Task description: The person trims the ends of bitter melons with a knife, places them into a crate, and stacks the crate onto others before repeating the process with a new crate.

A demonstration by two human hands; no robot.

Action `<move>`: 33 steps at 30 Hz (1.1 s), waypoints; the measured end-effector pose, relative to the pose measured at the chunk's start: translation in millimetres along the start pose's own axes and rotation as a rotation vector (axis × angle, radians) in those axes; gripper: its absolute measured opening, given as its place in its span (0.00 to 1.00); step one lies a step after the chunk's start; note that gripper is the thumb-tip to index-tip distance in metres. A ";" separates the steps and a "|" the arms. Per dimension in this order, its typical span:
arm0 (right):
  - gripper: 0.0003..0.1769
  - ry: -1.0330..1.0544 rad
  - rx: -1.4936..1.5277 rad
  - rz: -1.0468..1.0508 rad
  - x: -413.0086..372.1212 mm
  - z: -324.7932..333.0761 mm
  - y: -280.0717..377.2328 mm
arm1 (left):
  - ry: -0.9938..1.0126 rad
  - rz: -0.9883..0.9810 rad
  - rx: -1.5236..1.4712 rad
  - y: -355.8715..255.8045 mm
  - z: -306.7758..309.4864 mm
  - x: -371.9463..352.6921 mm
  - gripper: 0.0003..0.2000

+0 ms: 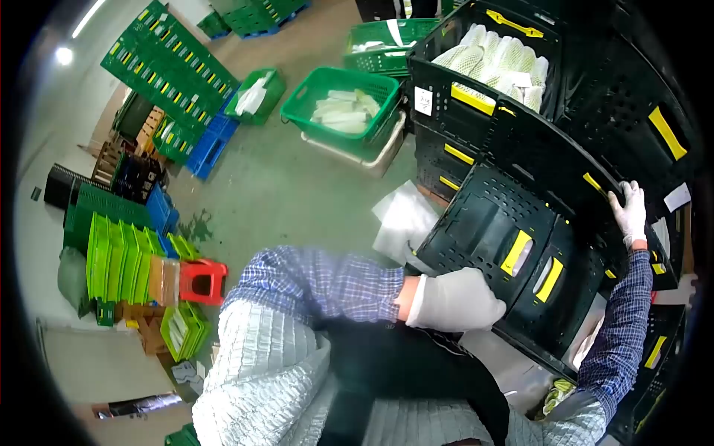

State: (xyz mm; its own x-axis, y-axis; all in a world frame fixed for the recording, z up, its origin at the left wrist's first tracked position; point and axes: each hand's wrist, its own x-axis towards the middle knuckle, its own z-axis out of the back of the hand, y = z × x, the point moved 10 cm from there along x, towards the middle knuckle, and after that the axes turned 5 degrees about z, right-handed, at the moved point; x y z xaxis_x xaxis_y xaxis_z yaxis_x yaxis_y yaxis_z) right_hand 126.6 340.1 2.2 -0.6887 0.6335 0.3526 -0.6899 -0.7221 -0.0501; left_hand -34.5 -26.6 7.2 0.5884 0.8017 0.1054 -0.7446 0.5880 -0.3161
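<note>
A black folding crate (476,215) with yellow handles lies tilted in front of me, two of its panels folded down flat inside. My left hand (457,301), in a whitish glove, is closed in a fist at the crate's near edge; its fingertips are hidden. Out to the right, my right hand (631,212), in a thin white glove, has its fingers hooked over the top of the crate's raised far wall. Just beyond that wall stands another black crate (439,97) filled with pale produce in white mesh sleeves (494,63).
Black crates (639,97) stack along the right. A green basket (297,100) of pale produce stands ahead on a white tub (372,167). Plastic film (405,223) lies on the floor. To the left are lime crates (119,260), a red stool (204,279) and stacked green crates (167,70).
</note>
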 end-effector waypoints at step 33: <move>0.37 0.429 -0.055 -0.920 -290.2 -53.5 -81.2 | -0.386 1.316 -1.342 267.1 -244.8 -69.5 0.46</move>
State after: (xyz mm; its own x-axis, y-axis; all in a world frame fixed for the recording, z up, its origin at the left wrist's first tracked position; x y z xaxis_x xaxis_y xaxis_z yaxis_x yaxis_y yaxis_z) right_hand 370.6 229.7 -146.0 0.1006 0.9910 -0.0881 -0.9943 0.1032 0.0252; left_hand -197.0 48.4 -315.3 -0.2922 0.6935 -0.6585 0.2107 -0.6249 -0.7517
